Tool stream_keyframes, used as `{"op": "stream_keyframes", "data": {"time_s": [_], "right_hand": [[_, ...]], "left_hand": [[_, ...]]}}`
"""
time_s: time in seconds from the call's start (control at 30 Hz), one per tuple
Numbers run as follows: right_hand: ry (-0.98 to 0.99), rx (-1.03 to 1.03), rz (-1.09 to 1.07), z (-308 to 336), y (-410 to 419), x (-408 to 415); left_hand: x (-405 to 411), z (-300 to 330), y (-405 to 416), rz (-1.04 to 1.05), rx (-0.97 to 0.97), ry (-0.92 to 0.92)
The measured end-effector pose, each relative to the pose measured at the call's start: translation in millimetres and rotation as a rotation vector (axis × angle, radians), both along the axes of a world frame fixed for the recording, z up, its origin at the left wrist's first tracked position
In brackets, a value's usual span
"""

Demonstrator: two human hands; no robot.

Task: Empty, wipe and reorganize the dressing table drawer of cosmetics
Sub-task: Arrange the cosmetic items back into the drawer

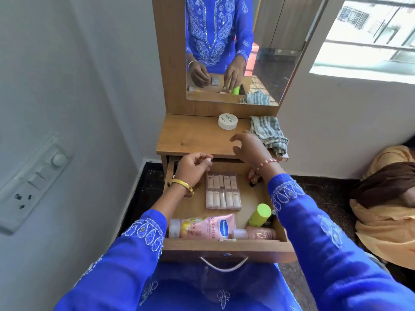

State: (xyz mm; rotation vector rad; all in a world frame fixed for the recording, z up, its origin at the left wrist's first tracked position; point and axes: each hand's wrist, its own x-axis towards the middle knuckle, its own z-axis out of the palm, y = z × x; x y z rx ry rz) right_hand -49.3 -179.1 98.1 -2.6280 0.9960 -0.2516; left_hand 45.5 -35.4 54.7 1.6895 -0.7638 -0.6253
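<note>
The wooden drawer (224, 246) stands pulled out. Inside lie a clear case of small tubes (223, 190), a pink Vaseline tube (202, 227), a lime-green bottle (260, 214), a small pink bottle (258, 234) and a dark red item (253, 178) at the back right. My left hand (193, 169) hovers over the drawer's back left, its fingers pinched on a small white object (209, 160). My right hand (249, 146) is open over the tabletop's front edge, fingers spread, holding nothing. A white round jar (227, 121) sits on the tabletop (190, 138).
A striped grey cloth (268, 134) lies on the tabletop's right side. The mirror (242, 48) rises behind. Orange and brown fabric (386, 198) is heaped on the floor at right. A switch panel (29, 182) is on the left wall.
</note>
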Motion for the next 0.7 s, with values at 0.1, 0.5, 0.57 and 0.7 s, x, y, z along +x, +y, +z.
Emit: {"op": "stream_keyframes", "data": {"time_s": [0.1,0.5,0.57,0.7], "right_hand": [[0.073,-0.004,0.030,-2.7,-18.1,35.0],[-0.116,-0.018,-0.047,-32.6,-24.2,44.6],[-0.245,-0.039,-0.087,-38.3,-13.8,35.0],[-0.309,0.043,-0.258,-39.0,-7.9,32.7]], "left_hand": [[10.6,13.1,-12.8,0.035,-0.024,0.033],[17.5,10.8,-15.5,0.100,-0.060,0.180],[14.2,8.2,-14.0,0.108,-0.065,0.198],[7.9,7.1,-10.6,0.109,-0.059,0.229]]}}
